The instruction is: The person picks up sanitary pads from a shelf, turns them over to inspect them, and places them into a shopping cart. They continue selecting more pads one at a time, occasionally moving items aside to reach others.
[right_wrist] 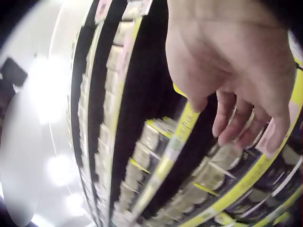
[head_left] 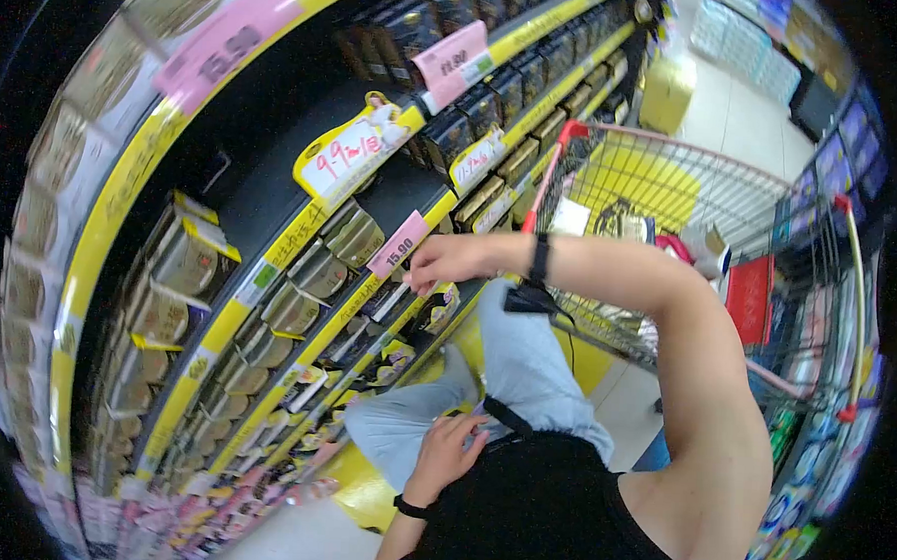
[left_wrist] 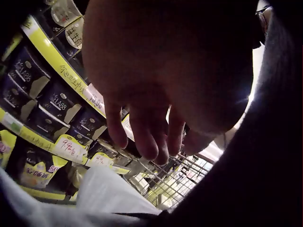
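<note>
The right hand [head_left: 449,262] reaches out to the shelf front, beside a pink 15.90 price tag [head_left: 400,245]. In the right wrist view its bent, relaxed fingers [right_wrist: 229,127] hang before the shelf edge, holding nothing visible; whether they touch the tag, I cannot tell. Under that tag's rail are dark packs, partly hidden by the hand. Low at the lap, near the dark top's hem, the left hand [head_left: 448,450] lies loosely with nothing seen in it. The left wrist view shows this hand [left_wrist: 147,109] dark, its fingers hanging down.
Curved shelves with yellow edge strips [head_left: 173,408] carry rows of packs on the left. A wire shopping cart [head_left: 714,161] with items inside stands close on the right. Bent knees in light jeans [head_left: 524,373] are between shelf and cart. A yellow box [head_left: 667,94] stands farther down the aisle.
</note>
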Demonstrator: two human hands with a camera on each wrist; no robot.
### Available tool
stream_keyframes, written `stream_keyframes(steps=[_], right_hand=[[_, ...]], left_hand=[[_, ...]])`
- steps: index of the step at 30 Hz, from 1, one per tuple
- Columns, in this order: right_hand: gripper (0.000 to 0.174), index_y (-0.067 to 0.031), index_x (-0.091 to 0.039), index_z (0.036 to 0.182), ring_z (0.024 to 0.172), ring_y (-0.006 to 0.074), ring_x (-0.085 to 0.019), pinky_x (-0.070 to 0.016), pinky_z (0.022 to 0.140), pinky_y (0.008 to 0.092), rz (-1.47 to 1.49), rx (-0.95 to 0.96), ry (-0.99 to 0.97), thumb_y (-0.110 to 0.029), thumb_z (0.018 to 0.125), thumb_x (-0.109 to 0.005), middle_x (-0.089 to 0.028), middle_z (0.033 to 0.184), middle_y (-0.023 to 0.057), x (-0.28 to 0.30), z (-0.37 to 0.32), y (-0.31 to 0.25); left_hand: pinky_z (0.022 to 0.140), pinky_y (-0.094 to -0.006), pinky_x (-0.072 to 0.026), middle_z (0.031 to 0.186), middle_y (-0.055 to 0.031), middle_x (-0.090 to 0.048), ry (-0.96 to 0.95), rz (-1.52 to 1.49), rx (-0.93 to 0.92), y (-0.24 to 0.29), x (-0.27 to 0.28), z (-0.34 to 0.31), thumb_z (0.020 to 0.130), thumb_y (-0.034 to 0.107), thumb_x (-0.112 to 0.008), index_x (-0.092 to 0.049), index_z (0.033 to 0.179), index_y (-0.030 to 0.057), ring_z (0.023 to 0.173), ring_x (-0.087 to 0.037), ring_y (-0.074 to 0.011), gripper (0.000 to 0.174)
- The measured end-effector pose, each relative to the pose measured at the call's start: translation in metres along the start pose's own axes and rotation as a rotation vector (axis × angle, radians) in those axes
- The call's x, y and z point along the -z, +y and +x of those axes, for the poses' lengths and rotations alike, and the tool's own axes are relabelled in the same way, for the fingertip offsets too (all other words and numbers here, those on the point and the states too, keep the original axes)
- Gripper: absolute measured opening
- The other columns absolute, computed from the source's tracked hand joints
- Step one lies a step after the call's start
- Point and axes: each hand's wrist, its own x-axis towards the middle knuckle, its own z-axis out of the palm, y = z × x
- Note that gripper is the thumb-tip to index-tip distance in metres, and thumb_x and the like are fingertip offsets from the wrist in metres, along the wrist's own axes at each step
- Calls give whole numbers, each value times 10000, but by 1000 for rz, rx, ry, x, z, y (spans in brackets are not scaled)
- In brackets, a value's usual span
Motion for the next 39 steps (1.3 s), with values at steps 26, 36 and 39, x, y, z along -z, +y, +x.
stream_keyframes(steps=[26,36,39], right_hand=[[701,-65,-551,1377,1238,401,-557,-455,1005,473,-516,-713,-226,-461,817,-693,-578,1362,201,16,-241,379],[734,-61,-491,1377,1156,362,-612,-471,965,493,-505,-716,-154,-240,744,-816,-612,1299,203,10,-278,380],[743,-39,-470,1380,1153,367,-615,-474,963,491,-485,-713,-130,-242,752,-810,-616,1291,216,13,-275,371]], left_hand=[[776,-418,-479,882,-96,-660,38,-18,85,-11,-20,17,851,154,-705,-667,1022,87,852,-627,-318,187],[859,-424,-490,958,-98,-663,24,-35,146,-33,-25,0,871,223,-698,-667,1040,106,930,-635,-325,208],[862,-427,-490,960,-94,-665,48,-23,96,-35,-24,4,883,244,-685,-668,1038,110,928,-636,-325,207]])
